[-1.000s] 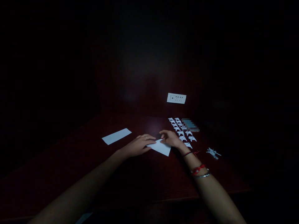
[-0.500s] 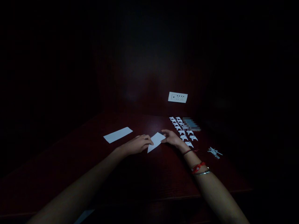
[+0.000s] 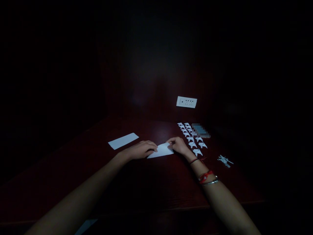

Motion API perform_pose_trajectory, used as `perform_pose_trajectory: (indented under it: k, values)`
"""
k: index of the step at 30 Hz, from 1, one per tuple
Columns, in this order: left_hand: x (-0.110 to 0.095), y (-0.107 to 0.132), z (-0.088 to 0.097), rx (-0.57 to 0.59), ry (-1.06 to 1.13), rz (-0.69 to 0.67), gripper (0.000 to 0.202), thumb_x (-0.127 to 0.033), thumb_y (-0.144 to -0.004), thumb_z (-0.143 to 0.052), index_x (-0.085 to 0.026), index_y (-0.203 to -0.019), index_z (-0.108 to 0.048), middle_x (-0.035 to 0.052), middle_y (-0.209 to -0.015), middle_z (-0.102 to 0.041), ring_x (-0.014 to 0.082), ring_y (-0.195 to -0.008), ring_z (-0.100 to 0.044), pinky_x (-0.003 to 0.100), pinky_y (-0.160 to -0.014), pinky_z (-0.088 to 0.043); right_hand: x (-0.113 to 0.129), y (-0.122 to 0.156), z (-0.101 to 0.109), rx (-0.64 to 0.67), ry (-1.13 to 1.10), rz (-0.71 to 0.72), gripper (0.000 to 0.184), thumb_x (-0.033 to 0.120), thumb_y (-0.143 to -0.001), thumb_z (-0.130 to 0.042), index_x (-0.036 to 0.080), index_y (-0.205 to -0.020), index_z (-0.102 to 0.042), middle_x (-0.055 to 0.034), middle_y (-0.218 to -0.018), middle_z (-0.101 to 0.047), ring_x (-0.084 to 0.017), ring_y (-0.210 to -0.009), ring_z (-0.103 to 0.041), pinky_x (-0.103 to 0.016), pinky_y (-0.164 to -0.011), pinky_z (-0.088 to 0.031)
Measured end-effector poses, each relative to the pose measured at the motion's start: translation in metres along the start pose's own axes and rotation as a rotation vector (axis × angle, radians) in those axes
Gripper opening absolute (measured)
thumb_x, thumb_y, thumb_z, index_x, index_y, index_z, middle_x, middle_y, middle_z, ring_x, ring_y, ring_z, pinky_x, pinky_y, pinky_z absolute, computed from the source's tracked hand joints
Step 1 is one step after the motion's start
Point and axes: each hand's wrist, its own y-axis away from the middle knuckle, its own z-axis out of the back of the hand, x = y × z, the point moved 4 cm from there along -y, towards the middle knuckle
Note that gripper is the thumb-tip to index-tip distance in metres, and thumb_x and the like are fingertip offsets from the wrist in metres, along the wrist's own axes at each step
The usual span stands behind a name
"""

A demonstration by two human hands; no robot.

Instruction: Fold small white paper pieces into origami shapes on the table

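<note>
A small piece of white paper [image 3: 161,151] with a slanted left end lies on the dark red table between my hands. My left hand [image 3: 144,149] grips its left end, the fingertips pressed together on the upper edge. At the right end my right hand [image 3: 179,145] pinches the upper corner between thumb and fingers. Just beyond my right hand lie rows of small folded white paper pieces [image 3: 191,141], each with pointed ends. A longer white paper strip [image 3: 123,141] rests flat to the left, behind my left hand.
A pile of thin paper scraps [image 3: 225,161] lies at the right. Behind the folded pieces is a blurred bluish flat object [image 3: 201,130]. A white socket panel [image 3: 186,102] is on the back wall. Below the table's front edge shows another pale sheet [image 3: 86,226].
The paper between my hands has turned and now lies more level, its left tip further left. My right hand has closed on its upper right corner; my left hand has shifted slightly left.
</note>
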Motion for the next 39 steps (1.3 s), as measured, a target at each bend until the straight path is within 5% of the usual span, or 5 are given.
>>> perform_pose_trajectory:
  k: [5, 8, 21, 39]
  values:
    - [0.003, 0.0, -0.002, 0.028, -0.058, 0.046, 0.018, -0.025, -0.079, -0.045, -0.024, -0.092, -0.056, 0.0012, -0.096, -0.055, 0.0154, -0.091, -0.049, 0.026, -0.08, -0.034, 0.033, 0.014, -0.004, 0.142, 0.291, 0.468, 0.024, 0.008, -0.065, -0.051, 0.018, -0.082, -0.065, -0.0019, -0.085, -0.062, -0.012, -0.079, -0.055, -0.023, -0.075, -0.039]
    - [0.004, 0.0, -0.003, 0.05, -0.105, 0.079, 0.02, -0.027, -0.08, -0.044, -0.023, -0.097, -0.053, 0.0015, -0.097, -0.054, 0.0155, -0.091, -0.048, 0.026, -0.08, -0.033, 0.036, 0.02, -0.009, 0.242, 0.378, 0.577, 0.025, 0.01, -0.066, -0.054, 0.016, -0.088, -0.063, -0.0036, -0.091, -0.061, -0.013, -0.083, -0.054, -0.022, -0.077, -0.039]
    - [0.003, 0.001, -0.004, 0.1, -0.166, 0.104, 0.025, -0.028, -0.082, -0.038, -0.023, -0.104, -0.049, 0.0009, -0.117, -0.044, 0.0159, -0.107, -0.037, 0.027, -0.088, -0.027, 0.035, 0.024, -0.014, 0.335, 0.482, 0.694, 0.021, 0.019, -0.073, -0.053, 0.014, -0.092, -0.061, -0.0068, -0.094, -0.06, -0.013, -0.09, -0.052, -0.023, -0.083, -0.036]
    - [0.002, 0.002, -0.006, 0.135, -0.178, 0.123, 0.031, -0.028, -0.083, -0.036, -0.024, -0.113, -0.04, 0.0022, -0.117, -0.044, 0.0164, -0.106, -0.039, 0.027, -0.086, -0.03, 0.038, 0.026, -0.019, 0.29, 0.535, 0.74, 0.017, 0.021, -0.075, -0.051, 0.013, -0.084, -0.063, -0.0068, -0.088, -0.062, -0.013, -0.083, -0.053, -0.024, -0.08, -0.037]
